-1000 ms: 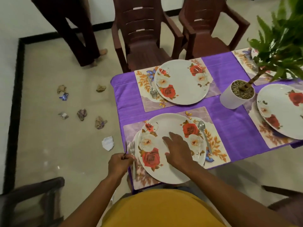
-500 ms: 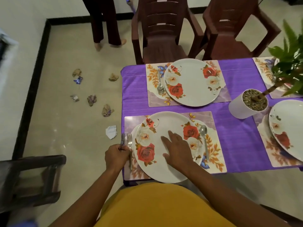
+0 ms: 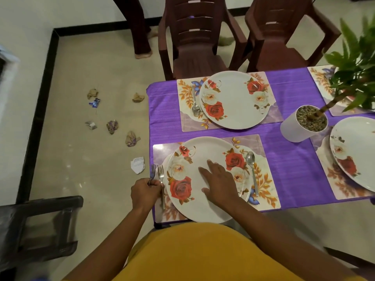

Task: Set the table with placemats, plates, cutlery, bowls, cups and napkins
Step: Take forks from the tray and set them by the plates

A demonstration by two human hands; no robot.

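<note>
Since a second ago your view has swung right and the near setting sits more central, while both your hands have stayed put and the crumpled wrappers on the floor lie as they did. Your left hand [image 3: 145,191] is curled around the handle of a dark fork [image 3: 152,173], with a second, silver fork [image 3: 161,184] lying on the near placemat [image 3: 265,179] just beside the plate's left rim. Your right hand [image 3: 220,184] lies flat, fingers straight and spread, on the near plate [image 3: 203,157], apparently steadying it. A spoon [image 3: 251,169] rests on the mat to the plate's right. The step in hand looks like laying cutlery at this place; next you probably need to carry the held fork to a setting that lacks one and lay it parallel to the plate without nudging the mat. Farther off, the far plate [image 3: 235,100] sits on its own placemat [image 3: 272,116] with a spoon [image 3: 195,107] at its left. To the right, a white pot [image 3: 292,130] holds pebbles and a leafy plant [image 3: 357,78], and another plate [image 3: 357,142] shows at the edge. No bowls, cups or napkins are visible yet.
</note>
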